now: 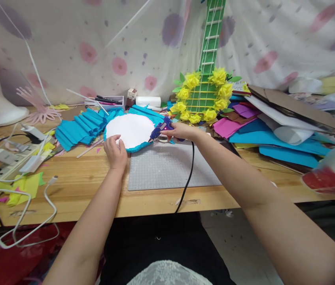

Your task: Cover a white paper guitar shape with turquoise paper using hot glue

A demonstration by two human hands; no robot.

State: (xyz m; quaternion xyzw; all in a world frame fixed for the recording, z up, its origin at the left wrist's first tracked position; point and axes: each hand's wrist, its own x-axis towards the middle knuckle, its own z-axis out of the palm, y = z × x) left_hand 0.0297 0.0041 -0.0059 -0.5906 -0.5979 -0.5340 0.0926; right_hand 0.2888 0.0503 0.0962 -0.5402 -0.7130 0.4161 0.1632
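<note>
Glue gun [161, 127] in right hand [182, 131] — beside white disc [128, 128]

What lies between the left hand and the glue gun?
The white disc, edged with blue crepe paper, spans that stretch in the head view.

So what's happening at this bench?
A person's right hand holds a blue glue gun, its tip at or very near the right side of a white disc edged in blue. The left hand is at the disc's lower left edge. Pleated blue paper lies to the left, a grey cutting mat in front. Behind stands a green guitar-shaped piece with yellow flowers.
</note>
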